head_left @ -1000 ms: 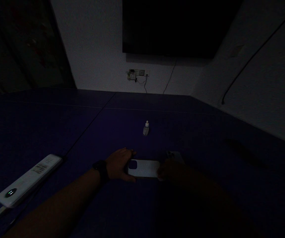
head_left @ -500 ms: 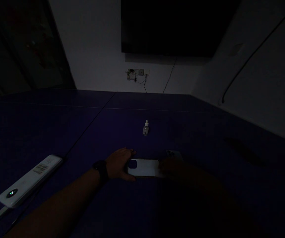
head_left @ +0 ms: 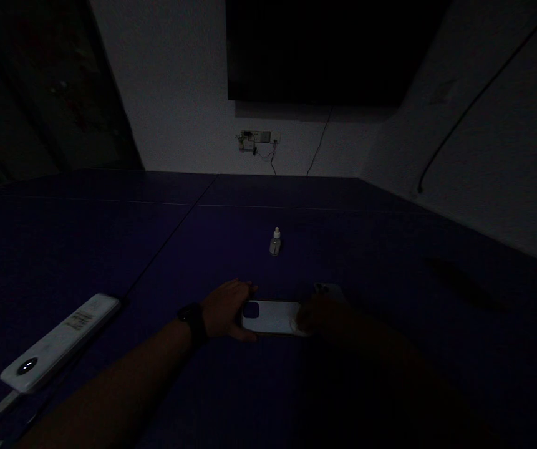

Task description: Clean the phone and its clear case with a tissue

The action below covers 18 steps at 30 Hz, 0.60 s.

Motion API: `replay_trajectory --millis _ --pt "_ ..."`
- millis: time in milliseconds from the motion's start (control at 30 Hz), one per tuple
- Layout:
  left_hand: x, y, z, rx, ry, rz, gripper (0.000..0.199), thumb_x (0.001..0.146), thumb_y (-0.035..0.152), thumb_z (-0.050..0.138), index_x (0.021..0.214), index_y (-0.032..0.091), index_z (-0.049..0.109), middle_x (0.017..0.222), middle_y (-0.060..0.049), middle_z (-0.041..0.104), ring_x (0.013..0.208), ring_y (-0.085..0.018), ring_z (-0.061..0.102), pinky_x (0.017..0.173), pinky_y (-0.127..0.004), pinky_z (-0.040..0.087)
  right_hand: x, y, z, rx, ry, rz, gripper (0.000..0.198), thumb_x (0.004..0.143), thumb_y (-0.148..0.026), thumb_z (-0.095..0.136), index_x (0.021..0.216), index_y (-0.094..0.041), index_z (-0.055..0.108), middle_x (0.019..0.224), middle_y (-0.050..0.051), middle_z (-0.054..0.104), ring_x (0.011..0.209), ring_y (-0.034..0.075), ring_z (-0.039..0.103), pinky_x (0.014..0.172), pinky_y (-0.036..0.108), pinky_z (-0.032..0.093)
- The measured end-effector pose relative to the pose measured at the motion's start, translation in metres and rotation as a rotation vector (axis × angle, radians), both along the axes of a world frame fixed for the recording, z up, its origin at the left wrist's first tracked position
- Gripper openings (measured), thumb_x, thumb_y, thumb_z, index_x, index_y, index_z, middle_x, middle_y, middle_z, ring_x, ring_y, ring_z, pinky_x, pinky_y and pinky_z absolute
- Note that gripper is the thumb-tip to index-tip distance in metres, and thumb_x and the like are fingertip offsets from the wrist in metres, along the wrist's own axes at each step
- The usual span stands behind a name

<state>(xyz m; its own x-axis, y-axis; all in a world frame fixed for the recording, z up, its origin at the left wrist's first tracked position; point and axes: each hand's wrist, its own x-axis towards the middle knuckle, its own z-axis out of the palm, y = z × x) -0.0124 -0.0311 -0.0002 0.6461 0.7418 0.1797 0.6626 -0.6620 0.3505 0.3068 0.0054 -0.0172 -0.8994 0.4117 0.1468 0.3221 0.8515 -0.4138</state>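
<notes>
A pale phone case (head_left: 275, 316) with a dark camera cut-out lies flat on the dark blue surface. Its left end is held between the thumb and fingers of my left hand (head_left: 228, 310), which has a dark watch at the wrist. Deep in shadow, my right hand (head_left: 315, 313) rests on the right end of the case with its fingers bent together. Something whitish shows at those fingertips, too dim to name. Just behind my right hand lies a phone (head_left: 336, 292) with several camera lenses, partly covered by the hand.
A small dropper bottle (head_left: 274, 243) with a white top stands beyond the case. At the left lies a white power bank (head_left: 60, 343) with a cable plugged into its near end. The far wall carries sockets (head_left: 259, 137) below a large dark screen (head_left: 315, 50).
My right hand has shifted slightly left along the case, and the whitish bit at its fingertips shows more. My left hand keeps its grip. The camera view has moved very slightly.
</notes>
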Motion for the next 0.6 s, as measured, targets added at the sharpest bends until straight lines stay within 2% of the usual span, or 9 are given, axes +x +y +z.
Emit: replay_trajectory --millis 200,367,500,600 --pt "0.001 0.001 -0.001 -0.005 -0.004 0.008 0.097 0.066 0.071 0.076 0.139 0.019 0.041 0.143 -0.02 0.053 0.135 -0.038 0.049 0.117 -0.059 0.028 -0.002 -0.003 -0.006 -0.075 0.083 -0.003 0.036 0.093 -0.013 0.045 0.12 -0.022 0.066 0.126 0.01 0.067 0.114 0.021 0.061 0.104 0.043 0.043" --pt "0.001 0.0 -0.001 -0.012 -0.013 0.006 0.094 0.067 0.071 0.076 0.138 0.019 0.041 0.143 -0.02 0.054 0.136 -0.038 0.048 0.118 -0.058 0.027 0.002 0.004 -0.011 -0.125 0.025 -0.012 0.029 0.089 -0.01 0.047 0.102 -0.019 0.071 0.107 0.009 0.074 0.097 0.019 0.068 0.095 0.038 0.049" --pt "0.001 0.0 -0.001 -0.008 0.004 0.017 0.097 0.065 0.072 0.076 0.138 0.019 0.041 0.143 -0.021 0.053 0.135 -0.038 0.048 0.117 -0.057 0.027 -0.009 -0.009 0.001 -0.15 0.097 0.047 0.033 0.095 -0.012 0.042 0.116 -0.021 0.066 0.121 0.009 0.069 0.112 0.018 0.063 0.106 0.039 0.041" --pt "0.001 -0.001 -0.001 -0.005 -0.003 0.016 0.096 0.065 0.073 0.076 0.136 0.019 0.041 0.145 -0.021 0.051 0.135 -0.038 0.048 0.117 -0.057 0.027 -0.014 -0.016 0.01 -0.147 0.099 0.003 0.037 0.096 -0.01 0.04 0.121 -0.022 0.064 0.125 0.009 0.067 0.115 0.018 0.061 0.104 0.039 0.043"
